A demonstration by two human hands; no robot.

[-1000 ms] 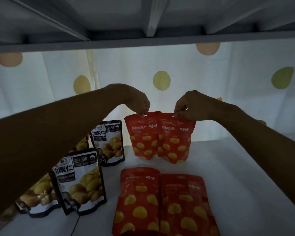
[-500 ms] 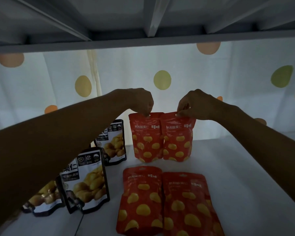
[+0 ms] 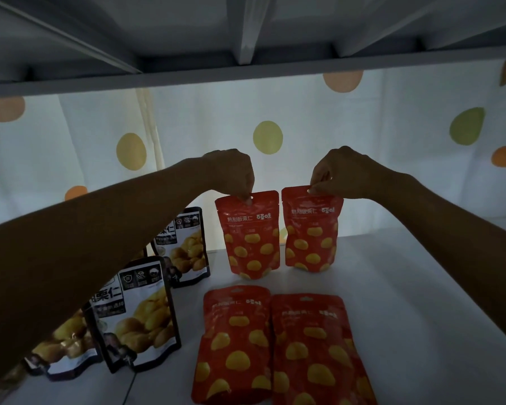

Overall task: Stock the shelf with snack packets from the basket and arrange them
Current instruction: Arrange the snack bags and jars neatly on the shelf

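Since the earlier frames, the two rear red packets have been drawn apart; where they overlapped, a narrow gap is now seen. The left hand (image 3: 234,173) is pinched on the top edge of the left red packet (image 3: 250,233), the right hand (image 3: 343,172) likewise on the right red packet (image 3: 311,228), both upright at twelve o'clock on the shelf (image 3: 406,302). Two front red packets (image 3: 275,346) lie at six o'clock, black packets (image 3: 138,311) at nine. Once released, either pouch could topple forward, being soft-based.
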